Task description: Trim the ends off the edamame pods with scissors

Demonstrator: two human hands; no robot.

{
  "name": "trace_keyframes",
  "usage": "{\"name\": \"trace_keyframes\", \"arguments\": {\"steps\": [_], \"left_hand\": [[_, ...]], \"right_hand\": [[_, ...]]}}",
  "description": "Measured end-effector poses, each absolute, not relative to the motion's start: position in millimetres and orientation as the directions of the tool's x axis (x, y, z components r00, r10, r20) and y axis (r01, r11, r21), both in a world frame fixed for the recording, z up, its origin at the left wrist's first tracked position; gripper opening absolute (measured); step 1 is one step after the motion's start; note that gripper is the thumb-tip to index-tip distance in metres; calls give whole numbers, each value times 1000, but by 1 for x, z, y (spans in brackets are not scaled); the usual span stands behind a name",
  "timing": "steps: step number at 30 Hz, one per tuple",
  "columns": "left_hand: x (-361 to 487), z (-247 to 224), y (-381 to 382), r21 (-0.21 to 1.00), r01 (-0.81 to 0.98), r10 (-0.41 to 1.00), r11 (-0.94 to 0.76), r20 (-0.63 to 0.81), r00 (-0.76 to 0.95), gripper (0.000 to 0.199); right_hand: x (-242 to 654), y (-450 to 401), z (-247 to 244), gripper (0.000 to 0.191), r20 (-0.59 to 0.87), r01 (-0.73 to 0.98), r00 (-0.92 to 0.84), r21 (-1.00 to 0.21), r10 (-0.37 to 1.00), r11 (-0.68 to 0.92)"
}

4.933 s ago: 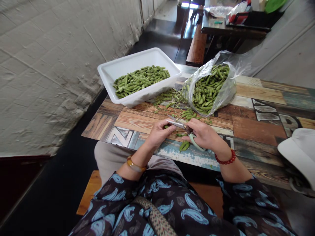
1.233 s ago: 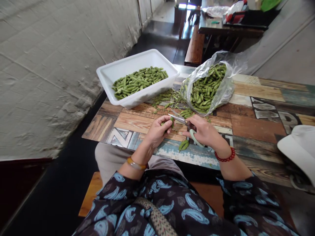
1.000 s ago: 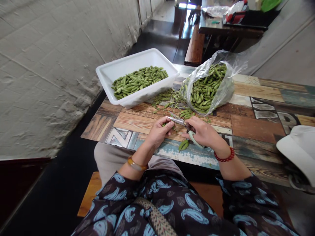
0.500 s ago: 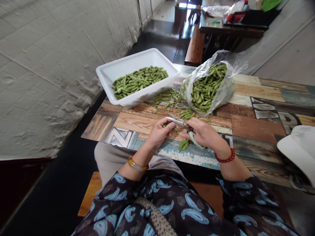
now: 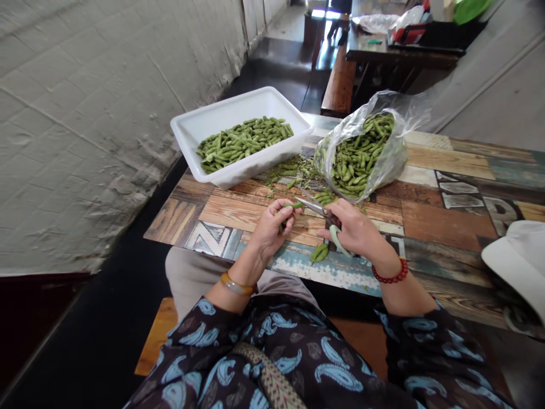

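Observation:
My left hand (image 5: 273, 226) pinches a green pod (image 5: 297, 205) between thumb and fingers. In my right hand (image 5: 352, 228) are scissors (image 5: 313, 206) with pale green handles, their blade tips beside that pod. Just below the scissors, a few loose pods (image 5: 319, 253) lie on the wooden table (image 5: 238, 209). Beyond my hands stands a white tub (image 5: 259, 166) holding many pods. To its right a clear plastic bag (image 5: 389, 165) lies open toward me, full of pods. Trimmings (image 5: 289, 170) and more pods are scattered between tub and bag.
A white cap (image 5: 517, 250) rests at the table's right edge. The pale brick wall (image 5: 85, 125) runs along the left. Farther back are a wooden bench (image 5: 339, 82) and a second table (image 5: 370, 55) bearing a black tray and plastic bags.
The scissors' blades have come closer together and moved slightly right. My left hand has turned a little, and its pod now shows more plainly. The view has shifted slightly.

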State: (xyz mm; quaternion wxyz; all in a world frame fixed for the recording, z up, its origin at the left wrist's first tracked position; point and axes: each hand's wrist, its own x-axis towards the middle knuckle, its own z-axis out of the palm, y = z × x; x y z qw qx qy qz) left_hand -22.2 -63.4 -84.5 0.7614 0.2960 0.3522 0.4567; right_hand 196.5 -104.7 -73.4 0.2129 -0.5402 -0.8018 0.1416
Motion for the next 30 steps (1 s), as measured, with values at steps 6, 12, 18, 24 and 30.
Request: {"name": "trace_keyframes", "arguments": {"steps": [6,12,18,24,30], "left_hand": [[-23,-86,-65,765,-493,899,415,-259,354,40],[-22,-86,-67,775,-464,883,429,-252,396,42],[-23,-87,-68,784,-454,876,423,-226,426,38],[-23,-84,-66,760,-481,871,437,-226,436,37],[-28,-79,-64,655,-569,858,497,-274,434,28]], "right_hand": [[192,-107,-72,23,160,810,-346,-446,925,380],[191,-106,-74,24,168,782,-375,-472,912,408],[190,-105,-75,20,176,773,-394,-467,902,429],[192,-104,-80,17,189,763,-413,-463,891,452],[200,-98,-79,17,257,773,-277,-513,926,374]]}}
